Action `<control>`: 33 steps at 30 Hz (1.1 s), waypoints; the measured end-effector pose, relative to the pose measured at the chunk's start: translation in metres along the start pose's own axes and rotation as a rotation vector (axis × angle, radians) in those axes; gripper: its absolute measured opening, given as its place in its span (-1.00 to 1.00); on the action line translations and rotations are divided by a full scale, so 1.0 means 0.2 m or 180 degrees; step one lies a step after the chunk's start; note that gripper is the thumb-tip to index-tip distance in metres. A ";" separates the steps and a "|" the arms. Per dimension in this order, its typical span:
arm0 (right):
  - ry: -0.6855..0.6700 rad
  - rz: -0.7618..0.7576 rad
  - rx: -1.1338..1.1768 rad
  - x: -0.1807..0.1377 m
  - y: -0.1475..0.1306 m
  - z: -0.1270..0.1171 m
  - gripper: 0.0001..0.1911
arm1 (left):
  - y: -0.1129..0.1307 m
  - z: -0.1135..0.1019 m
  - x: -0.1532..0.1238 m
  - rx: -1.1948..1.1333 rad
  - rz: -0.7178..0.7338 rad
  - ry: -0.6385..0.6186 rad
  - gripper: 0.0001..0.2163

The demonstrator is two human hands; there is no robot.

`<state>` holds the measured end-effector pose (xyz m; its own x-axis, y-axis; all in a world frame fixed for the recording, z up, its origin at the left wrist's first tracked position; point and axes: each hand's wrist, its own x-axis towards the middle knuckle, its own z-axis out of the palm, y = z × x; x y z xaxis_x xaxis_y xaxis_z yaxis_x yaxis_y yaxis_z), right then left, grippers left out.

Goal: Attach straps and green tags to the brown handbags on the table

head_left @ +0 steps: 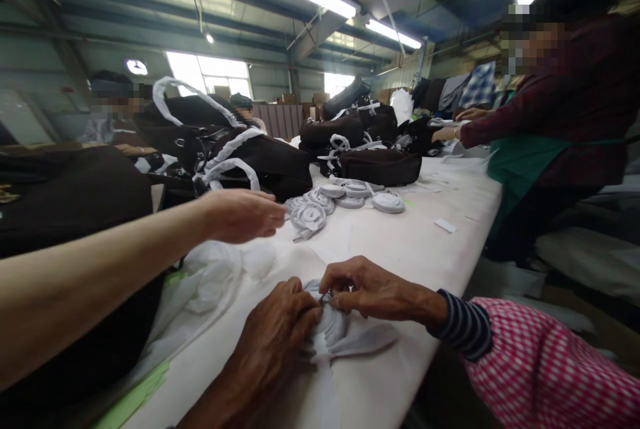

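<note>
At the near end of the white table, my left hand (285, 316) has its fingers bent and pressed onto a pale grey wrapped strap (333, 326), which is bunched and partly coiled. Opposite it, my right hand (367, 288) pinches the upper part of the same strap, close to a small dark piece between the hands. One loose end of the strap lies to the right on the table. My fingers hide part of the bundle. Farther up the table sit several coiled wrapped straps (310, 216).
Another person's bare arm (240, 216) reaches in from the left toward the coils. Dark bags with white-wrapped handles (270, 159) are piled behind. Thin white wrapping (205, 282) lies left. At right, a person in a green apron (525, 162) works at the table (450, 262).
</note>
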<state>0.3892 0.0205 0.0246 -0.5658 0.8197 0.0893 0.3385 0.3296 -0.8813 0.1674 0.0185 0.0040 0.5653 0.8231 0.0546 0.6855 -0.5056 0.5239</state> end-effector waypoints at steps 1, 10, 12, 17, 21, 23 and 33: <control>-0.0016 0.0006 0.0036 0.00 0.00 0.00 -0.79 | 0.00 -0.01 0.01 0.0107 -0.0018 -0.0036 -0.71; -0.0003 -0.0119 -0.0245 0.02 0.02 -0.01 -0.81 | 0.10 -0.08 0.05 0.1083 -0.0124 -0.0412 -0.87; -0.0024 -0.0096 -0.0239 0.02 0.02 -0.01 -0.81 | 0.06 -0.04 0.03 0.1225 0.0102 -0.0279 -0.85; 0.0032 -0.0195 -0.0578 0.01 -0.01 -0.01 -0.84 | -0.04 0.05 -0.04 0.1100 0.0570 0.0357 -0.86; 0.0104 -0.0426 -0.1101 0.01 -0.03 -0.01 -0.79 | -0.03 0.02 -0.05 0.0581 0.0240 0.0440 -0.92; 0.0052 -0.0475 -0.1206 0.02 -0.03 -0.02 -0.73 | 0.00 -0.01 -0.04 0.0468 0.0224 0.0412 -0.91; -0.0181 -0.0368 -0.0465 0.05 0.01 -0.06 -0.82 | 0.04 -0.06 0.01 0.0777 0.0026 -0.0067 -0.86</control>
<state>0.3933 0.0358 0.0287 -0.6475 0.7459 0.1560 0.3720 0.4881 -0.7896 0.1688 0.0183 0.0192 0.5791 0.8143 0.0389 0.7699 -0.5620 0.3025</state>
